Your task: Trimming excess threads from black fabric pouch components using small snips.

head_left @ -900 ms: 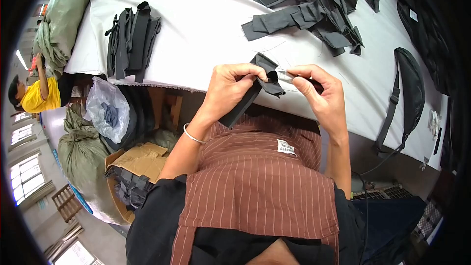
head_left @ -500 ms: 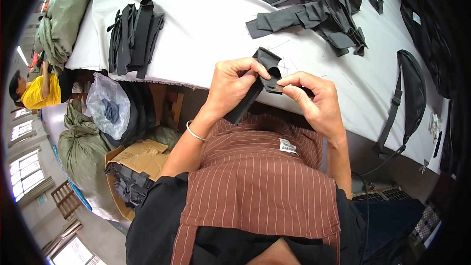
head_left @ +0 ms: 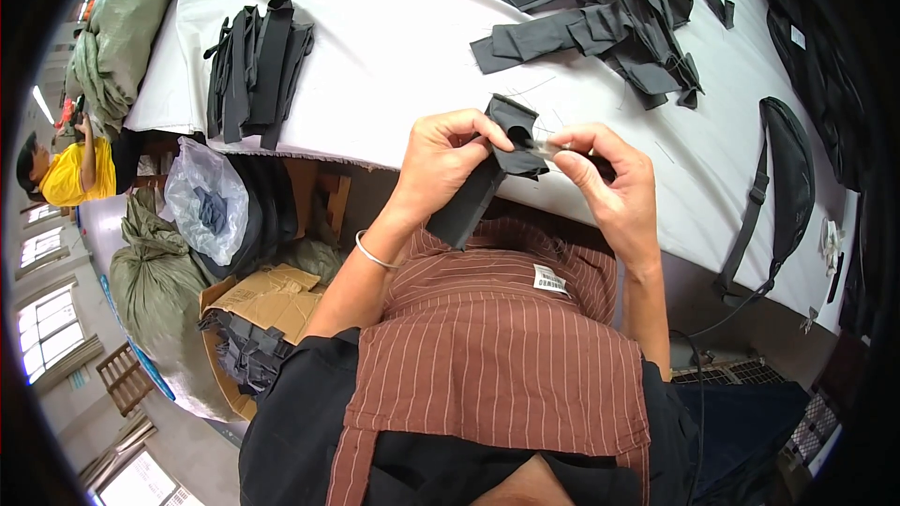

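Both hands hold a black fabric strip (head_left: 487, 173) above the white tabletop (head_left: 403, 47) edge: left hand (head_left: 445, 164) and right hand (head_left: 614, 187) each keep a closed grip on it. Below left, a cardboard box (head_left: 258, 305) holds dark pieces beside a clear plastic bag (head_left: 208, 201); a white label (head_left: 551, 279) sits on the striped apron.

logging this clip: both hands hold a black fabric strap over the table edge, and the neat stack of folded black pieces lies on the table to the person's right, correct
Not quite. Both hands, left hand and right hand, do hold the black fabric strap, but the head view shows the neat stack on the table to the person's left.

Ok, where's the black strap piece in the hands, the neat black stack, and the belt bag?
black strap piece (head_left: 473, 201), head view, lower half.
neat black stack (head_left: 258, 70), head view, middle.
belt bag (head_left: 795, 178), head view, pouch.
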`<state>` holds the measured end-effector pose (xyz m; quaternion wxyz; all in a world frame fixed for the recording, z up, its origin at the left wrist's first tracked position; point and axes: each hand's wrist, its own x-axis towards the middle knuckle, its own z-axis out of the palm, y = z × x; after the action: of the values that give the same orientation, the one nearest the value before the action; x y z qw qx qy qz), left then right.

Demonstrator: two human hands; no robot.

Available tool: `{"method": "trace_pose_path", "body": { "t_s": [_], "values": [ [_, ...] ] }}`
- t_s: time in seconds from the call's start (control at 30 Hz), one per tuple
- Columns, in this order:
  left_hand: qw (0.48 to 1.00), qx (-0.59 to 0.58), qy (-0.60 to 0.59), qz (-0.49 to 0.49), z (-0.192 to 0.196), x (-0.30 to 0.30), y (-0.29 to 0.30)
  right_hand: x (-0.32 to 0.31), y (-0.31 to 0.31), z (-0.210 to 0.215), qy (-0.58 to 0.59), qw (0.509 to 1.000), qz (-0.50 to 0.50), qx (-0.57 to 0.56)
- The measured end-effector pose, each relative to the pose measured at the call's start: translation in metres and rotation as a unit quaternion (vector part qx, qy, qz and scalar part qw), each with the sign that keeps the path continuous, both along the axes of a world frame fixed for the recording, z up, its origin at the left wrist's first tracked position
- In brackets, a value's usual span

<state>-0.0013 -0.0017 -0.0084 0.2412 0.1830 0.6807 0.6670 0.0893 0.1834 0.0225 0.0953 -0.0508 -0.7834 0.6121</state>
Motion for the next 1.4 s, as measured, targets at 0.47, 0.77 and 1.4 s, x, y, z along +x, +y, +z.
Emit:
{"method": "trace_pose_path", "body": {
  "t_s": [0.47,0.77,1.4],
  "values": [
    [0.98,0.121,-0.159,-0.011,-0.01,0.019,-0.001,-0.024,-0.006,-0.024,0.019,0.994,-0.014,0.105],
    [0.944,0.177,-0.27,-0.067,-0.005,0.018,-0.006,-0.031,-0.012,-0.026,0.014,0.991,-0.115,-0.062],
    [0.968,0.13,-0.211,-0.029,0.008,0.021,-0.001,0.01,-0.002,-0.006,0.038,0.994,-0.103,0.027]
  ]
}}
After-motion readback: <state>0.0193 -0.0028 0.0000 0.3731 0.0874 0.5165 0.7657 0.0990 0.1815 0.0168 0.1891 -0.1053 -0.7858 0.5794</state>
